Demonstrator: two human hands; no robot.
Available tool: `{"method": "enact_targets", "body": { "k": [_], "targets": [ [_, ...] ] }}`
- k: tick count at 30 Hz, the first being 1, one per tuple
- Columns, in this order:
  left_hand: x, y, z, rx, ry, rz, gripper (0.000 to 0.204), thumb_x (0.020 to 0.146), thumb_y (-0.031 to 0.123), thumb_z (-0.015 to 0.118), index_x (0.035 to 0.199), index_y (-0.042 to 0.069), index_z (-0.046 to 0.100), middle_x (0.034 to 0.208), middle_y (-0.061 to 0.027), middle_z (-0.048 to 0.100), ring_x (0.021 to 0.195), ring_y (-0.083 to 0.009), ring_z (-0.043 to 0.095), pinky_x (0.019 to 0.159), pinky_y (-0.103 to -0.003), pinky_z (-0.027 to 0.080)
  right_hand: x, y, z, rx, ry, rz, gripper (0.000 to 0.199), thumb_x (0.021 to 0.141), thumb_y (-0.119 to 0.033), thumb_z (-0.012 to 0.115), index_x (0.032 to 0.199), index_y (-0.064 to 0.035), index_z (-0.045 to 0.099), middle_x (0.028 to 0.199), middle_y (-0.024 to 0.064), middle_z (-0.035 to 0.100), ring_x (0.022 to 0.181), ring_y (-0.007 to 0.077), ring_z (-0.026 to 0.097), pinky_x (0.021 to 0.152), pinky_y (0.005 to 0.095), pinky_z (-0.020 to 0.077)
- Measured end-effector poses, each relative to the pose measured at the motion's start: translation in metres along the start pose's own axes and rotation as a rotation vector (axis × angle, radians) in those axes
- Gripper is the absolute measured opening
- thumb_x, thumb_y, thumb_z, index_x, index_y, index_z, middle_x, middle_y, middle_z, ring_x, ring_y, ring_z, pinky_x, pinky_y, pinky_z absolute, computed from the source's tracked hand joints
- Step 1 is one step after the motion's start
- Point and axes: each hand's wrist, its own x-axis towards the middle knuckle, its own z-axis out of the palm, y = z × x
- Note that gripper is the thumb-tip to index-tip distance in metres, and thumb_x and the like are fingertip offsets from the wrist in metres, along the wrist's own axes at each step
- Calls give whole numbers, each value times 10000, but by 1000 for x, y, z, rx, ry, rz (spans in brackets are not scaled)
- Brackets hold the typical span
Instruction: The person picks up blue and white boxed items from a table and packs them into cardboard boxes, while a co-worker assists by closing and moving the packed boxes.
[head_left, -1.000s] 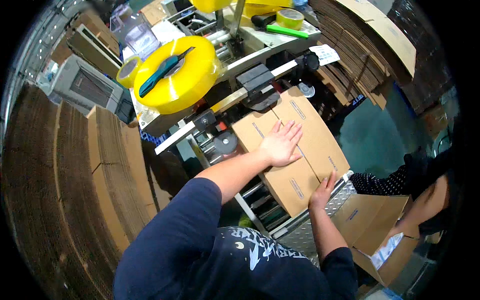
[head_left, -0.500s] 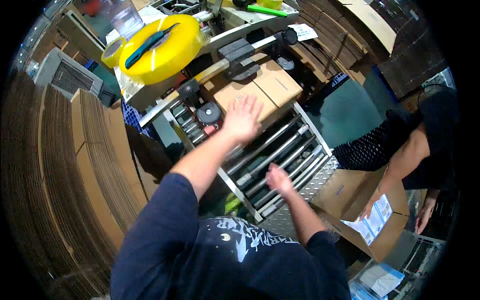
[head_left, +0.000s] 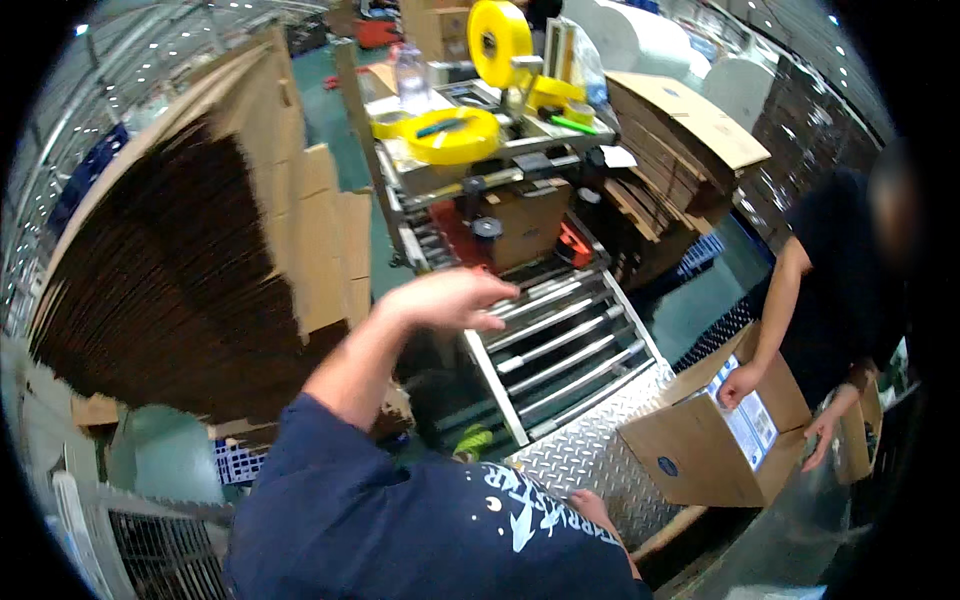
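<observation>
Above steel rollers, left hand (empty)

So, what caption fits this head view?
Left hand hovers open over rollers as a box sits in the taping machine.

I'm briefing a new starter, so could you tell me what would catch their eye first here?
The bright yellow tape roll atop the sealing machine at top centre stands out. Below it, the person's open left hand hovers over the steel rollers, and flat cardboard sheets fill the left.
</observation>
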Motion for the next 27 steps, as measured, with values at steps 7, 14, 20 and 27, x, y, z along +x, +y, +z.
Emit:
{"method": "enact_targets", "body": {
  "k": [7,14,20,27],
  "targets": [
    [-137,186,-203,1128,645,-146,645,583,90,749,1184,100,515,1200,-132,508,1124,-297,464,951,-385,384,-51,14,6,299,88,10,294,814,-201,573,1006,23,576,735,68,629,659,143,585,619,278,470],
    [-248,141,-248,945,567,-849,516,798,154,598,1280,189,417,1240,-133,493,1135,-310,468,921,-373,400,-70,71,30,-18,-52,-54,327,807,-297,583,995,-30,607,864,150,642,803,267,623,714,350,482],
    [-234,171,-240,1462,1156,-259,202,838,269,556,975,132,614,905,-96,633,855,-299,601,688,-384,483,-83,53,2,-199,67,-117,333,801,-299,588,995,-29,605,920,166,634,854,290,616,744,368,480],
    [-65,347,-143,1506,750,706,237,847,287,514,823,61,582,707,-106,567,618,-233,539,560,-344,428,-142,-212,-123,-3,616,-785,501,679,-114,696,1141,-34,517,1126,157,542,1054,283,520,897,353,416]
  ]
}}
